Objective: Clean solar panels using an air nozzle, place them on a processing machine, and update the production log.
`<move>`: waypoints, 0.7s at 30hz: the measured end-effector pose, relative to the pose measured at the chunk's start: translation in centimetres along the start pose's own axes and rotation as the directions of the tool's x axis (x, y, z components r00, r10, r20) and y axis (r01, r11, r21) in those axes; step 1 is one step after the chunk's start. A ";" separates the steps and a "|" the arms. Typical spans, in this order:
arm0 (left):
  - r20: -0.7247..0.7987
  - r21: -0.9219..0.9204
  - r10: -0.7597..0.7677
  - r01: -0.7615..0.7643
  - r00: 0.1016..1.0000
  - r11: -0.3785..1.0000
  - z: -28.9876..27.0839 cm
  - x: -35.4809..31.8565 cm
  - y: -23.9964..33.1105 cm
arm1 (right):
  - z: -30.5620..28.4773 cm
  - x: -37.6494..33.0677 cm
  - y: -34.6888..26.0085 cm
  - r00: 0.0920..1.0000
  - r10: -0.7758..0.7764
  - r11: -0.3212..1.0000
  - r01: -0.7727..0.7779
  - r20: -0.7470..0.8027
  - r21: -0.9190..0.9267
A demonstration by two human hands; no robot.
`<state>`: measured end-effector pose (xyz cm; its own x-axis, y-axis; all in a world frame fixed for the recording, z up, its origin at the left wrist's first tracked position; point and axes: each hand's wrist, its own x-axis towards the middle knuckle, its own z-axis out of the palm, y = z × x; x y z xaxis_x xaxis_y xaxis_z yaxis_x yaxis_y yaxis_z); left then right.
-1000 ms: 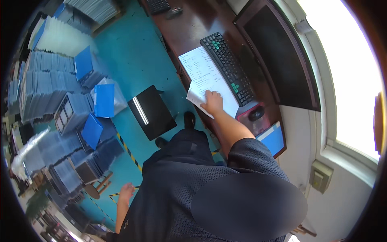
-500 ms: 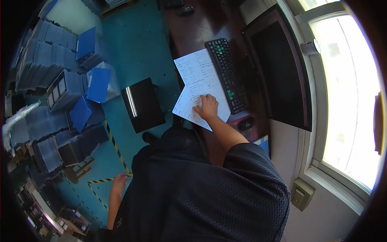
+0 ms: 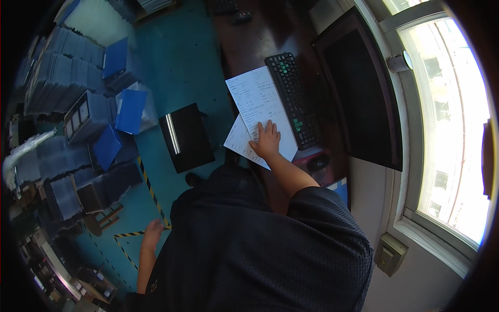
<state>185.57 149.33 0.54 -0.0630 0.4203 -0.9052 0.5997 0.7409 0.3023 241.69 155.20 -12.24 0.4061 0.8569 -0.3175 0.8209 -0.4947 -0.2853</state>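
From where I stand, the person's right hand [image 3: 267,141] is pressed flat on the papers, palm down with the fingers spread, gripping nothing that I can make out. Under it lies a written sheet [image 3: 253,92] on the dark desk [image 3: 244,49], with its right edge just beside the black keyboard [image 3: 291,96]. A lower leaf [image 3: 238,139] pokes out at an angle on the near left, past the desk's edge; whether it is a separate page or joined to the other, I can't tell.

The left hand [image 3: 152,235] hangs well away over the floor on the near left. It's blurred, so I can't say whether its fingers are curled around anything; it touches neither paper.

As for progress, I'd judge the paper handling to be partway along: the pages are out on the desk with their writing facing up, but the two don't lie square with each other, and the hand rests on them yet. What remains beyond that, I can't tell from here. The monitor [image 3: 364,93] to the right looks dark, the mouse [image 3: 317,162] sits near the keyboard's near end, and a black-topped stool [image 3: 187,138] stands left of the desk
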 end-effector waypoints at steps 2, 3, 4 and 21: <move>-0.008 0.013 0.006 -0.006 1.000 1.000 0.1 -0.3 0.4 | -0.9 -0.6 -0.9 0.997 -0.067 0.998 0.068 0.045 -0.009; -0.008 0.018 0.004 -0.004 1.000 1.000 0.0 -0.5 0.3 | -1.4 -1.0 -1.6 0.987 -0.135 0.990 0.137 0.092 -0.016; -0.005 0.026 0.004 -0.004 1.000 1.000 0.0 -0.6 0.3 | -1.3 -1.5 -1.9 0.986 -0.136 0.990 0.138 0.092 -0.015; -0.015 -0.083 0.020 -0.021 1.000 0.996 0.6 -0.2 -1.8 | 1.6 1.4 -1.7 0.992 -0.124 0.989 0.125 0.014 -0.084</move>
<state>184.97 147.56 0.00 -0.0631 0.4428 -0.8944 0.5326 0.7728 0.3450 240.18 157.01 -13.61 0.2955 0.9096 -0.2922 0.8959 -0.3700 -0.2459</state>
